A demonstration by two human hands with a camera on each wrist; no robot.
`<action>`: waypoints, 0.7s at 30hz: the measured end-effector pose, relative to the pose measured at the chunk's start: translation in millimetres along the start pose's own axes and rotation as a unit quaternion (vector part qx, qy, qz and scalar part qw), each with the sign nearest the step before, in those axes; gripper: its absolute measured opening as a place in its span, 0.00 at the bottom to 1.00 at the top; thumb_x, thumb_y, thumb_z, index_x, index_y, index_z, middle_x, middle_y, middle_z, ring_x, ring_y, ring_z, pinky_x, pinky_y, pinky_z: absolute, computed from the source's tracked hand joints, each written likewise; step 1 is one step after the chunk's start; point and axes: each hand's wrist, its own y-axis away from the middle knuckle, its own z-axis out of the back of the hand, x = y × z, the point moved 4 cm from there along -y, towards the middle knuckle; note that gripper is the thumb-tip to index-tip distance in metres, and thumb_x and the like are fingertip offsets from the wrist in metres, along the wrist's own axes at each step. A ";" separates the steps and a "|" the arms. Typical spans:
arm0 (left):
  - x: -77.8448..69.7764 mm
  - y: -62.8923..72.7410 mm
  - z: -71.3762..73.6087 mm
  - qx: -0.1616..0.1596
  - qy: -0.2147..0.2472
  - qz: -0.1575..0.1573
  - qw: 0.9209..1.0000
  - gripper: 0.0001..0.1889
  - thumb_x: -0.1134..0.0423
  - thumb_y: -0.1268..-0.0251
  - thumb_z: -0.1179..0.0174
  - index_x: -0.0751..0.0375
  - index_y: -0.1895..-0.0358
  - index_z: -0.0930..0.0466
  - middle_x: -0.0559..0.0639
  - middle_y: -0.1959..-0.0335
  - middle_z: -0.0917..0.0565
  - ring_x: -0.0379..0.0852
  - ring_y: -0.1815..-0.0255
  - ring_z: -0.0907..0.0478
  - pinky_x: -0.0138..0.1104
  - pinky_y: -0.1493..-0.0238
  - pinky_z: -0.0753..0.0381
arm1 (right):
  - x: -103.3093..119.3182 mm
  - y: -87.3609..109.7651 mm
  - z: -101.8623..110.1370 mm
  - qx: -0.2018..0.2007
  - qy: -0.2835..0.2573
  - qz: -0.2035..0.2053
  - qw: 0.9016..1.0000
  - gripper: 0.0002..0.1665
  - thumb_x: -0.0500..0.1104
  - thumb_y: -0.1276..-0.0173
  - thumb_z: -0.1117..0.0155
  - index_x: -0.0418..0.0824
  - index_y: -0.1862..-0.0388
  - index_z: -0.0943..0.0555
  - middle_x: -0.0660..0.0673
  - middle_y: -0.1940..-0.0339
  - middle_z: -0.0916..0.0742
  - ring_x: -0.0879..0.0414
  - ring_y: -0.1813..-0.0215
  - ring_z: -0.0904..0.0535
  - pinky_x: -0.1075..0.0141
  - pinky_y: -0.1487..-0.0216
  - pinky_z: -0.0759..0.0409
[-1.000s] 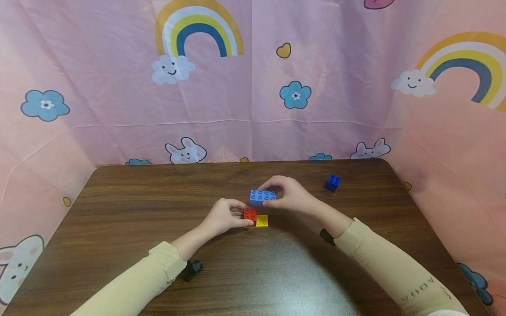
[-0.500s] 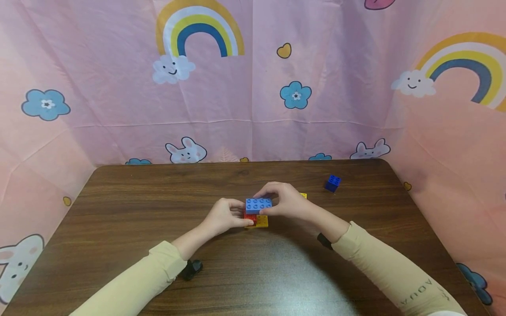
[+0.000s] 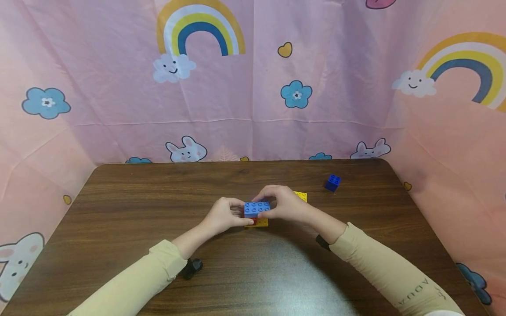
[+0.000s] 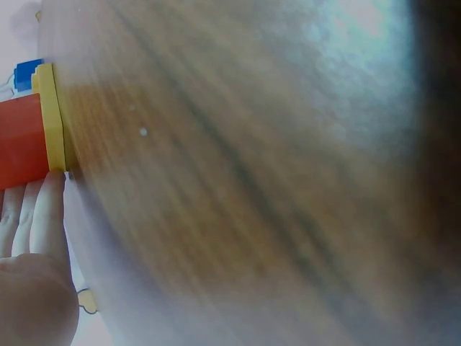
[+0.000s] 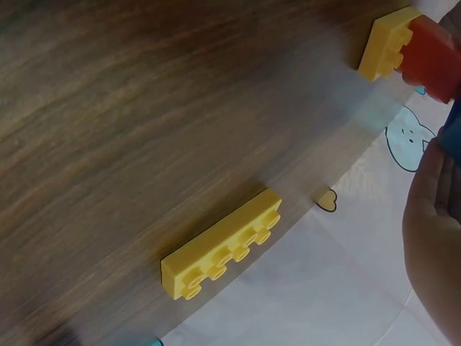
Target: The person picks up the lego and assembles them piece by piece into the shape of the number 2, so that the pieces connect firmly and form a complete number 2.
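Note:
My right hand (image 3: pixel 287 204) pinches a light blue toy building brick (image 3: pixel 257 209) with two rows of studs. It sits right over a red brick (image 3: pixel 252 221), covering most of it in the head view. The red brick stands on the left part of a thin yellow brick (image 3: pixel 262 222), whose right-hand studs show. My left hand (image 3: pixel 224 215) holds the red brick between thumb and fingers; in the left wrist view the fingertips reach the red brick (image 4: pixel 21 140) and the yellow edge (image 4: pixel 55 119). In the right wrist view the blue brick (image 5: pixel 451 137) is at the frame's edge.
A long yellow brick (image 5: pixel 223 241) lies on the wooden table (image 3: pixel 158 193), partly behind my right hand in the head view. Farther back on the right stands a small dark blue brick (image 3: pixel 333 182). A patterned pink cloth (image 3: pixel 221 105) hangs around the table.
My right hand has brought the light blue brick down and left, from behind the red brick to over it. The long yellow brick has come into sight behind that hand. My left hand stays put.

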 end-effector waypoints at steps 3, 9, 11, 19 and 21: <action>-0.1 -0.2 0.0 0.001 -0.003 -0.003 1.000 0.21 0.69 0.40 0.22 0.77 0.46 0.15 0.71 0.47 0.11 0.64 0.44 0.10 0.42 0.46 0.08 | 0.0 -0.4 -0.6 0.002 0.006 0.005 1.000 0.18 0.36 0.36 0.20 0.38 0.46 0.10 0.43 0.49 0.09 0.54 0.48 0.15 0.65 0.46 0.09; 0.0 -0.7 -0.2 0.001 -0.008 -0.004 1.000 0.21 0.69 0.40 0.22 0.77 0.46 0.15 0.71 0.47 0.11 0.64 0.44 0.10 0.42 0.46 0.08 | -0.3 -0.7 -1.3 0.001 0.029 0.021 0.999 0.19 0.37 0.36 0.19 0.39 0.46 0.10 0.44 0.50 0.09 0.56 0.49 0.16 0.68 0.48 0.11; -0.3 -1.1 -0.6 0.003 -0.010 -0.004 1.000 0.22 0.69 0.40 0.21 0.78 0.46 0.15 0.71 0.47 0.11 0.64 0.44 0.10 0.42 0.46 0.08 | -0.4 -1.3 -1.7 -0.001 0.040 0.027 0.999 0.19 0.37 0.37 0.19 0.39 0.47 0.10 0.45 0.51 0.09 0.57 0.50 0.16 0.70 0.49 0.13; -4.5 -3.8 0.2 0.026 -0.018 -0.014 0.999 0.22 0.70 0.41 0.21 0.77 0.45 0.15 0.71 0.46 0.12 0.63 0.44 0.11 0.40 0.47 0.08 | 4.9 -2.9 -1.1 -0.007 0.079 0.049 0.996 0.17 0.36 0.39 0.18 0.38 0.50 0.09 0.46 0.55 0.10 0.59 0.55 0.18 0.72 0.54 0.17; -5.6 -3.7 0.3 0.029 -0.025 -0.021 0.999 0.22 0.70 0.41 0.22 0.77 0.45 0.15 0.71 0.45 0.12 0.63 0.44 0.10 0.39 0.47 0.08 | 6.1 -2.9 -0.9 -0.004 0.087 0.049 0.995 0.17 0.37 0.39 0.18 0.38 0.51 0.09 0.46 0.56 0.10 0.59 0.54 0.18 0.72 0.54 0.17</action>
